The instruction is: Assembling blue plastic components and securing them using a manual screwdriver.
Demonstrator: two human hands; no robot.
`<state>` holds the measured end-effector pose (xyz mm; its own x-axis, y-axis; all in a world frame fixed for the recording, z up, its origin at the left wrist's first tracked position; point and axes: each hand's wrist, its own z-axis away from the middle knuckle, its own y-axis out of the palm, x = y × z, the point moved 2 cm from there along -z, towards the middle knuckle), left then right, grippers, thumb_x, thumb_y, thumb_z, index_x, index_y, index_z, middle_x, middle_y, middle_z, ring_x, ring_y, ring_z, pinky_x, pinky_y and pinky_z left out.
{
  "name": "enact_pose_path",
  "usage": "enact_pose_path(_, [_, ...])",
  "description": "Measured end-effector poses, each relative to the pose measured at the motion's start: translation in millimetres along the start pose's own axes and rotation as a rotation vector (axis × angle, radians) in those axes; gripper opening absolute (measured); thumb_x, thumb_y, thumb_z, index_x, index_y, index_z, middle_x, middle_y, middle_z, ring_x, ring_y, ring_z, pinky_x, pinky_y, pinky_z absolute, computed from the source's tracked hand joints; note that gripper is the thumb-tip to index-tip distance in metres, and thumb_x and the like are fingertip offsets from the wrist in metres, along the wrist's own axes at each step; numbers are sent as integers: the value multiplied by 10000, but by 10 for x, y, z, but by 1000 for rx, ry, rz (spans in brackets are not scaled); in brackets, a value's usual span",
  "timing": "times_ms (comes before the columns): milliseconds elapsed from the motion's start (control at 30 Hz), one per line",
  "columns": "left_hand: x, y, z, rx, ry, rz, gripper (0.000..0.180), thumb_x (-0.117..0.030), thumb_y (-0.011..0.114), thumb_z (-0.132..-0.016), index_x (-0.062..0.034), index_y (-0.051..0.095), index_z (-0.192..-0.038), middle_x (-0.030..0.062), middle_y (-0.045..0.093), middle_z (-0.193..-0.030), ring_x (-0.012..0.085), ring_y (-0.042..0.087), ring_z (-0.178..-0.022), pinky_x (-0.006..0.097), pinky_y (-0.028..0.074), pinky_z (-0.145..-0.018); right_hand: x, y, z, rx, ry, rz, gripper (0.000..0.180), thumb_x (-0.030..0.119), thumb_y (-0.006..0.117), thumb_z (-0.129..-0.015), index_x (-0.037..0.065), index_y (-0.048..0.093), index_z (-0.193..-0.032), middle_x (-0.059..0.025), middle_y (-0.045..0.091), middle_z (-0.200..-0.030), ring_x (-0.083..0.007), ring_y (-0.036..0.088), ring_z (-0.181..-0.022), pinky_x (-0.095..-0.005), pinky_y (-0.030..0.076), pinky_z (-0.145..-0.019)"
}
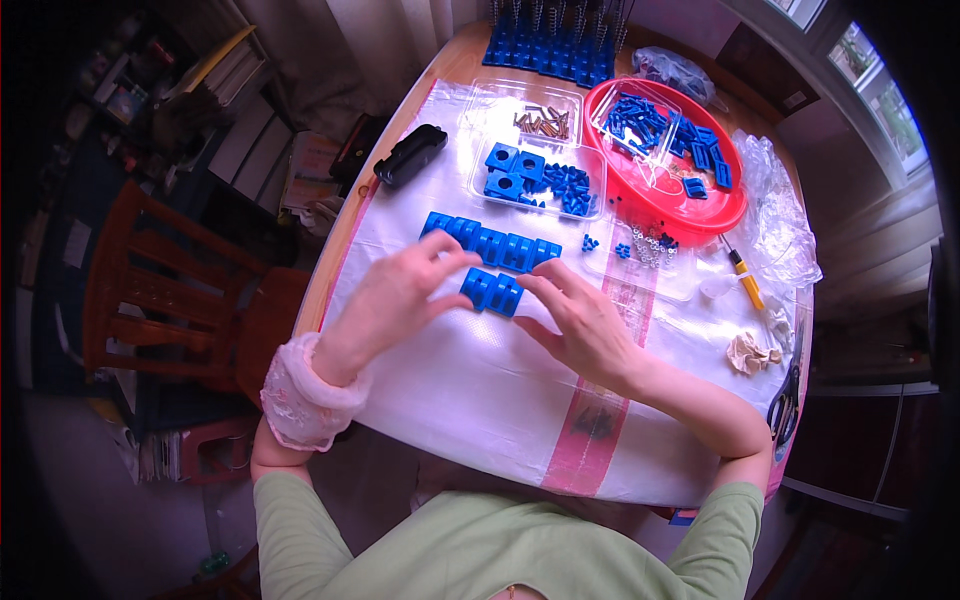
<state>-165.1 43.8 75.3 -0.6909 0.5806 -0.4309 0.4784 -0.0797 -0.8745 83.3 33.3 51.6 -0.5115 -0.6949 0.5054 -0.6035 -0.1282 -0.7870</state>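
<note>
A short row of blue plastic blocks with rounded tops (492,292) lies on the white cloth between my two hands. Just beyond it stretches a longer row of similar blue blocks (490,245). My left hand (395,290) hovers at the left end of the short row, thumb and fingers apart, holding nothing visible. At the right end is my right hand (580,320); its thumb and forefinger are spread, with the forefinger tip close to the last block. Whether that fingertip touches the block, I cannot tell. A pink cuff (315,395) wraps my left forearm.
Beyond the rows stands a clear plastic box (590,208) of blue parts, with metal pins (545,122) behind. A red basin (735,160) holds more blue pieces. Small silvery parts (650,248), a yellow-handled screwdriver (746,280), black scissors (785,405) and a black case (412,155) lie around.
</note>
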Motion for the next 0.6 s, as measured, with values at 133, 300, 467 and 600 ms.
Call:
enact_pose_path(133, [-129, 180, 4, 53, 9, -123, 412, -134, 867, -796, -107, 706, -1175, 70, 629, -1088, 261, 722, -944, 383, 615, -784, -94, 223, -41, 53, -6, 9, 332, 86, 748, -848, 8, 562, -1112, -162, 541, -1037, -350, 649, -933, -449, 551, -801])
enact_pose_path(300, [-85, 212, 20, -1, -62, -125, 385, -146, 870, -807, -115, 729, -1164, 73, 657, -1103, 259, 728, -910, 383, 615, -772, -62, 337, -99, 5, -119, 139, 259, 59, 654, -822, 19, 562, -1060, -143, 522, -992, -289, 615, -905, -397, 512, -800])
enact_pose_path(467, [-59, 217, -10, -17, -76, -145, 386, -158, 867, -817, -113, 734, -1177, 76, 667, -1113, 261, 733, -906, 383, 614, -767, -84, 404, -128, -27, -145, 159, 285, 65, 647, -799, 11, 570, -1067, -142, 532, -1001, -286, 621, -902, -401, 520, -799])
enact_pose_path(600, [-88, 175, -16, -23, -68, -147, 403, -163, 868, -809, -98, 728, -1180, 69, 659, -1111, 252, 727, -926, 395, 609, -754, -96, 324, -93, 36, -84, 109, 358, 53, 739, -864, 13, 589, -1185, -147, 560, -1083, -319, 635, -959, -436, 546, -830])
